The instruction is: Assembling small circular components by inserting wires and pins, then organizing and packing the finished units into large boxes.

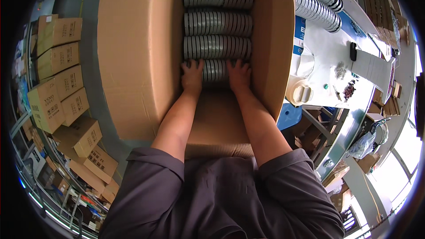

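Both my arms reach down into a large open cardboard box (pixel 128 57). Inside it, grey disc-shaped parts stand on edge, packed face to face in several rows (pixel 217 47) that run from left to right. The nearest row (pixel 214 70) is clasped between my two hands. My left hand (pixel 191 77) curls its fingers over the left end. At the other end, my right hand (pixel 239 75) presses with bent fingers. My palms and thumbs are partly hidden. Bare brown cardboard shows between the row and the box's near wall.
On the right stands a white-topped workbench (pixel 325 51) with more disc rows (pixel 316 9), a beige container (pixel 299 92) and a heap of small dark parts (pixel 349 90). A blue stool (pixel 290 116) is beneath its edge. Stacked cartons (pixel 59 35) line the left side.
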A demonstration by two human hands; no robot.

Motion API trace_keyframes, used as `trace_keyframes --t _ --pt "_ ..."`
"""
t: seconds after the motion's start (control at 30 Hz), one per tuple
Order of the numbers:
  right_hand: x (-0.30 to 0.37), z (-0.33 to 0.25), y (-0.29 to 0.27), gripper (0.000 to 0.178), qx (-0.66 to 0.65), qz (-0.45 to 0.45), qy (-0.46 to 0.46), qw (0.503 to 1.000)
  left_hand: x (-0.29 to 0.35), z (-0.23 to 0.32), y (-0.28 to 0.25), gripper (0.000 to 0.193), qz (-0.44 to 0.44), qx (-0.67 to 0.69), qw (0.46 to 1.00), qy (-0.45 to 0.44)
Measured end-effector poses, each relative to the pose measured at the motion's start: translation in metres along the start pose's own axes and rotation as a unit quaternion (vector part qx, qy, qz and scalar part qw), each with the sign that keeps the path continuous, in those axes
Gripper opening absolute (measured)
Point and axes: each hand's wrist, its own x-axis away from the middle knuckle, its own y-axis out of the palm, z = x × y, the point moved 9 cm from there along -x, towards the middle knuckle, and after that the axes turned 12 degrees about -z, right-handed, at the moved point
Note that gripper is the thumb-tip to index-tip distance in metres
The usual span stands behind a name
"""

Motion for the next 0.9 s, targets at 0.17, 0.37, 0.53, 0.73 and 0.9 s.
trace_keyframes --t 0.17,0.37,0.53,0.73,0.9 --pt "0.005 -0.015 0.018 0.05 0.048 0.095 0.04 0.994 -0.005 0.002 0.03 0.086 -0.037 0.023 0.999 -0.029" --pt "-0.014 -0.019 0.004 0.045 -0.027 0.054 0.073 0.995 -0.022 -0.01 0.021 0.083 -0.062 0.045 0.997 -0.029" --pt "-0.008 -0.016 -0.05 0.04 -0.114 -0.008 0.09 0.989 0.014 -0.019 -0.064 0.096 -0.152 0.066 0.986 -0.034" --pt "0.03 0.022 -0.183 0.037 -0.207 0.025 0.044 0.977 0.068 -0.038 -0.203 0.102 -0.114 0.053 0.992 -0.013" --pt "0.108 0.052 -0.32 0.037 -0.151 0.137 0.01 0.979 0.181 -0.039 -0.331 0.1 0.049 0.083 0.995 0.014"
